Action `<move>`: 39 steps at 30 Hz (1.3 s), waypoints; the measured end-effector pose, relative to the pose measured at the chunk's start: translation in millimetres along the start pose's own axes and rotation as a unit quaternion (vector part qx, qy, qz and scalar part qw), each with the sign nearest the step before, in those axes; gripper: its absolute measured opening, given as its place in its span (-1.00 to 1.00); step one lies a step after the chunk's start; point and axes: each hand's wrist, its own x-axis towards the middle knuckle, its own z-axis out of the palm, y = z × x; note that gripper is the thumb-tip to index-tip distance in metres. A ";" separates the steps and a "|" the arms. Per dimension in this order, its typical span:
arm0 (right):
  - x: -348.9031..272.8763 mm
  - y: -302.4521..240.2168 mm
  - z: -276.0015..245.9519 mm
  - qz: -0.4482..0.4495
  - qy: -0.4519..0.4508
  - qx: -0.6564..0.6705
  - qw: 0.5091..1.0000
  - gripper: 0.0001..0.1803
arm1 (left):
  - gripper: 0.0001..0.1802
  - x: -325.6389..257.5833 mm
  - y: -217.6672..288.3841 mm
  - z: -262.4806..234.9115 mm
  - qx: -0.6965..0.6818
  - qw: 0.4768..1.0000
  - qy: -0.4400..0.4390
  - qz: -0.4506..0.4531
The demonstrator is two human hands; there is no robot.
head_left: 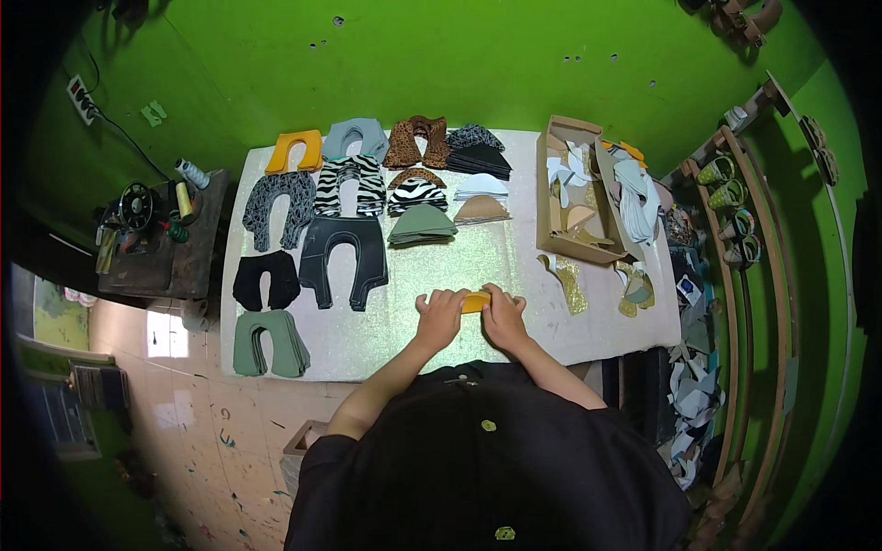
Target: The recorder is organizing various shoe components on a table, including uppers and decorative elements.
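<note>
Both of my hands rest on the glittery table top (514,266) near its front edge, side by side. Between them lies a small yellow-orange flat piece (476,302). My left hand (440,312) covers its left end and my right hand (503,313) covers its right end, fingers pressed down on it. Only the middle strip of the piece shows. Beyond my hands lie stacks of cut shoe-upper pieces: olive green caps (421,223), black U-shaped pieces (344,254) and zebra-print pieces (350,182).
More stacks fill the table's left and back: green (269,343), black (265,279), grey-patterned (278,206), orange (296,151), leopard-print (416,140). A cardboard box (588,188) of cut pieces stands at the right. A sewing machine (152,225) sits on a side table to the left.
</note>
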 end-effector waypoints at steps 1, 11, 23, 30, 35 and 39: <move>-1.7 -1.3 -0.7 0.021 0.012 0.019 1.000 -0.56 | -0.64 -0.3 2.2 -1.5 -0.018 1.000 0.006 -0.011; -16.0 17.1 -2.3 0.072 0.121 0.017 0.990 -0.40 | -0.58 9.4 17.2 0.6 -0.065 0.996 -0.021 -0.054; 41.0 39.9 -96.5 0.041 0.306 -0.106 0.945 -0.73 | -0.61 8.7 14.1 19.2 0.020 0.999 0.003 -0.030; 115.9 107.6 -189.7 0.218 0.041 -0.208 0.953 -0.69 | -0.48 10.8 17.4 9.0 -0.041 0.994 0.062 -0.075; 145.3 143.6 -172.0 0.179 -0.086 -0.287 0.937 -0.63 | -0.44 9.1 16.8 14.1 -0.022 0.992 0.098 -0.075; 156.4 174.2 -163.6 0.174 -0.137 -0.330 0.918 -0.57 | -0.44 13.2 20.5 13.7 -0.016 0.993 0.091 -0.076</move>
